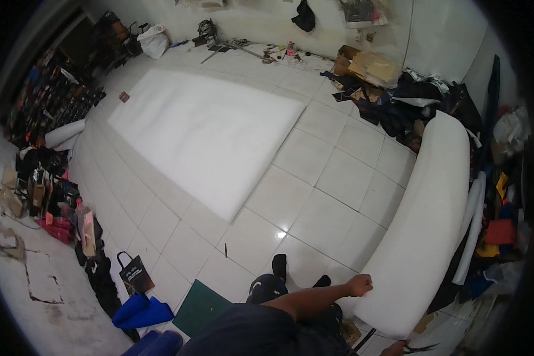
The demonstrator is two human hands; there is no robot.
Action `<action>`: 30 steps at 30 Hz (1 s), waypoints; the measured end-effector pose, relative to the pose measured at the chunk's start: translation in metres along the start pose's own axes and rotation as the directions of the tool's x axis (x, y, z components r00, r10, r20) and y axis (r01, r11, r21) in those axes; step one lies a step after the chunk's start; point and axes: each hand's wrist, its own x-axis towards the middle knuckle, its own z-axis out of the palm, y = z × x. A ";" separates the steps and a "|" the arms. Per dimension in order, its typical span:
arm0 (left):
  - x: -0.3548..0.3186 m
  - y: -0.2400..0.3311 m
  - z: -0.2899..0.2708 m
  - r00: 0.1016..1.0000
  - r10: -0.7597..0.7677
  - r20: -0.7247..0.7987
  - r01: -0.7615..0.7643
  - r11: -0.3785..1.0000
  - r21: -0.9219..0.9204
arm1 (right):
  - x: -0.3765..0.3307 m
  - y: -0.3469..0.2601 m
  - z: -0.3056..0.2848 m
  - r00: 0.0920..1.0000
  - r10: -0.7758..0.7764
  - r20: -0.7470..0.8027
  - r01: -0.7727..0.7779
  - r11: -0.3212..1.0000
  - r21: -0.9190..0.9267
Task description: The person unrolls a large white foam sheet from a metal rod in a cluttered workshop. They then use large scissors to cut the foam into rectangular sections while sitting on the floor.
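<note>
A thick roll of white foam sheet (424,219) stretches along my right side, its near end close to my legs. My left hand (360,285) reaches across my body, fingers curled closed at the roll's left edge near that end. At the bottom edge of the picture, my right hand (393,349) is only partly visible. Dark scissors (420,346) stick out from it, blades apart, just below the roll's near end. A flat white foam sheet (207,133) lies spread on the tiled floor ahead of me.
Dark fabric scraps (397,110) and cardboard (374,66) are heaped at the far right. A green mat (200,308), blue cloth (142,311) and black bag (136,273) lie left of my feet. Tools and a bottle (291,51) line the far wall. Crowded goods (53,101) stand along the left.
</note>
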 end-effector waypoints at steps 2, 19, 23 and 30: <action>0.001 -0.002 -0.006 1.000 -0.004 -0.012 0.005 0.997 0.073 | -0.033 0.026 0.039 0.967 -0.152 0.207 0.054 0.908 0.415; 0.048 0.051 -0.009 0.968 -0.214 -0.132 0.198 0.972 -0.125 | 0.041 -0.170 -0.081 0.297 -0.002 0.955 -0.752 -0.616 0.233; 0.057 0.062 -0.019 0.981 -0.165 -0.104 0.162 0.986 -0.034 | 0.045 -0.164 -0.068 0.269 0.002 0.963 -0.814 -0.535 0.228; 0.048 0.056 -0.019 0.981 -0.178 -0.078 0.189 0.966 0.178 | 0.021 -0.135 -0.036 0.308 -0.053 0.950 -0.874 -0.411 0.260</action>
